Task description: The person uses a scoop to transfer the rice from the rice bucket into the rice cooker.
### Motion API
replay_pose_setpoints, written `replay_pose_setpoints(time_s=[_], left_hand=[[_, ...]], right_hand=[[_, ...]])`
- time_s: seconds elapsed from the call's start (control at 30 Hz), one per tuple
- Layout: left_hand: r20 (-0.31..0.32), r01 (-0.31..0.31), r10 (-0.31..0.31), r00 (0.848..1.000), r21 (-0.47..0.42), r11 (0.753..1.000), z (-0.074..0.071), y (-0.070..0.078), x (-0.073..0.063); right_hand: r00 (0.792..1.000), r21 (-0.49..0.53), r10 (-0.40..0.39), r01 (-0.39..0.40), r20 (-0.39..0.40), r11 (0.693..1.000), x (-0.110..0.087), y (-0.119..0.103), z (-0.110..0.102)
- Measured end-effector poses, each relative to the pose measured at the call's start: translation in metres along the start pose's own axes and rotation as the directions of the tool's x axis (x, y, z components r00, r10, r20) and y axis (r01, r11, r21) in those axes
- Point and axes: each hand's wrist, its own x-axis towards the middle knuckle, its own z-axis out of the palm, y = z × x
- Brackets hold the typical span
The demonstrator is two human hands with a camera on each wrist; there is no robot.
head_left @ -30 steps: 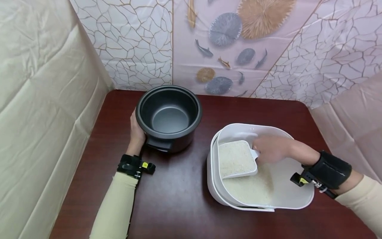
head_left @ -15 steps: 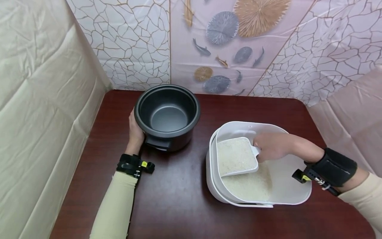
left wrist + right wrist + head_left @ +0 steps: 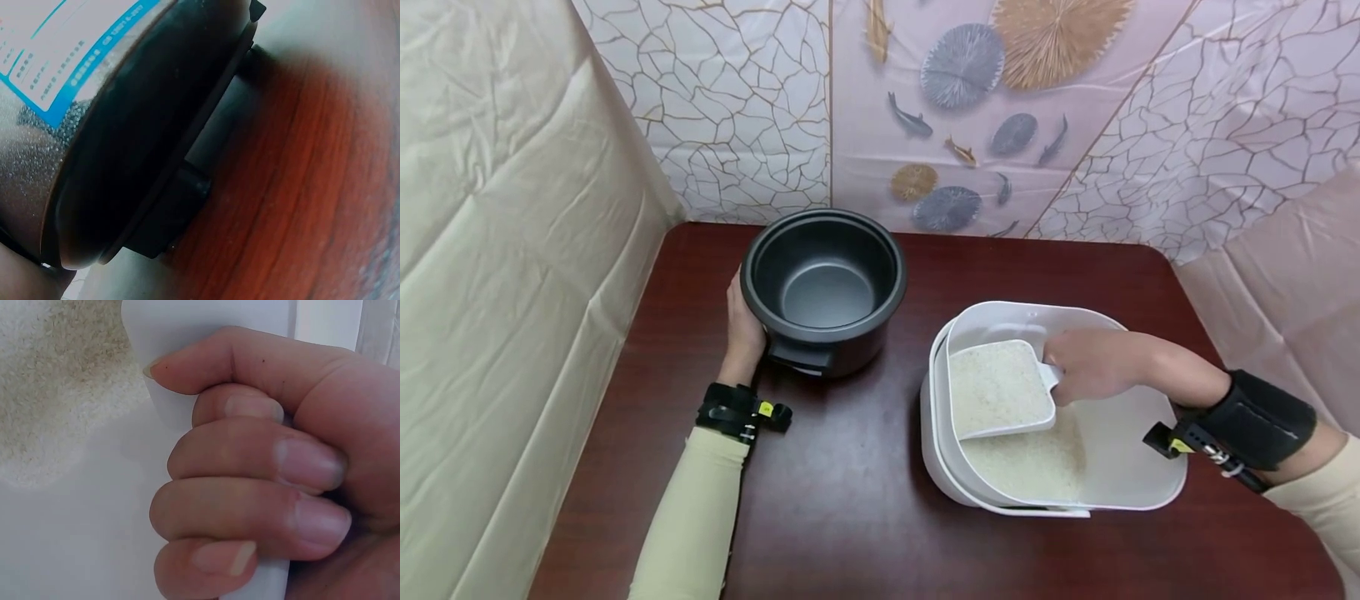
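My right hand [image 3: 1093,364] grips the handle of a white measuring scoop [image 3: 206,319] in the head view. The scoop is heaped with rice and sits inside a white rice bin [image 3: 940,467], over the loose rice [image 3: 1022,467] there. In the right wrist view the fingers curl round the handle while the thumb lies along it. To the left, my left hand [image 3: 745,329] rests against the outer side of a dark rice cooker [image 3: 865,333], fingers along its wall below the rim. Its dark bowl holds nothing. The rim hides part of this hand.
Everything stands on a dark red wooden table [image 3: 835,500]. A patterned sheet [image 3: 737,108] hangs along the back, and a cream sheet [image 3: 512,250] on the left. A wire handle [image 3: 1045,512] lies along the bin's front. The cooker's side carries a printed label [image 3: 56,50].
My right hand and wrist have shifted slightly right, with the filled scoop moving a little with them inside the bin. The left hand stays against the cooker.
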Motion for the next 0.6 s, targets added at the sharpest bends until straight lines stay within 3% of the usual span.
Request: replay_pose_setpoints(time_s=[0.17,0.37,0.6], left_hand=[[0.021,-0.052,0.052,0.998,-0.019,0.998,0.013,0.023,-0.006],[0.029,-0.122,0.12,0.992,0.049,0.991,0.028,0.049,-0.018],[0.009,-0.109,0.109,0.994,0.059,0.992,0.032,0.055,-0.022]], right_hand=[[0.998,0.004,0.059,-0.059,0.031,0.998,-0.003,-0.003,-0.005],[0.997,0.017,0.066,-0.066,0.039,0.998,-0.007,-0.003,-0.007],[0.995,0.037,0.096,-0.097,0.015,0.995,-0.012,-0.003,-0.006]])
